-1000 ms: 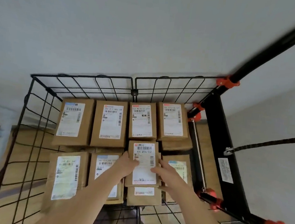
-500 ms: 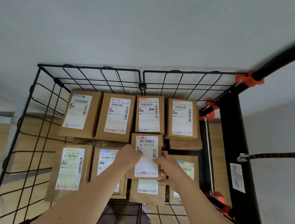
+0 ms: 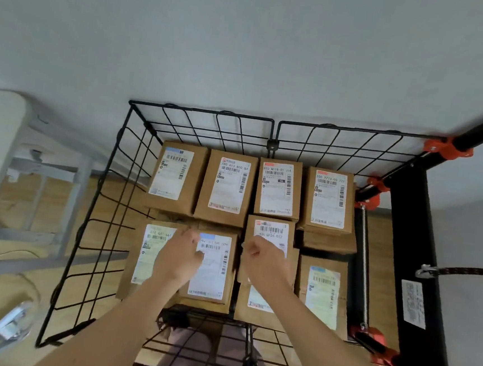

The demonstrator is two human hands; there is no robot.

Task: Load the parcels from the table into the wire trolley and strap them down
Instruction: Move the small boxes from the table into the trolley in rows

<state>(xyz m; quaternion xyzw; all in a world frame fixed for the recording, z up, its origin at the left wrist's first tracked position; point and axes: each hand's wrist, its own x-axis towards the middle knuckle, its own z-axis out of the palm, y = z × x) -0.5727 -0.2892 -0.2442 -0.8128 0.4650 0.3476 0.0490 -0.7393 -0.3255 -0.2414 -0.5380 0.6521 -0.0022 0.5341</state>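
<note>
"Head view: your parcels sit packed in the wire trolley; left hand and right hand hover above, fingers loosely curled, empty."
"The strap lies crosswise, well right; your right hand's nearer."

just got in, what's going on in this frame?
A person is packing labelled cardboard parcels into the wire trolley. The left hand hovers over the near row; the right hand sits curled on the top middle parcel, grip unclear. The hooked strap is not yet across the load.
</note>
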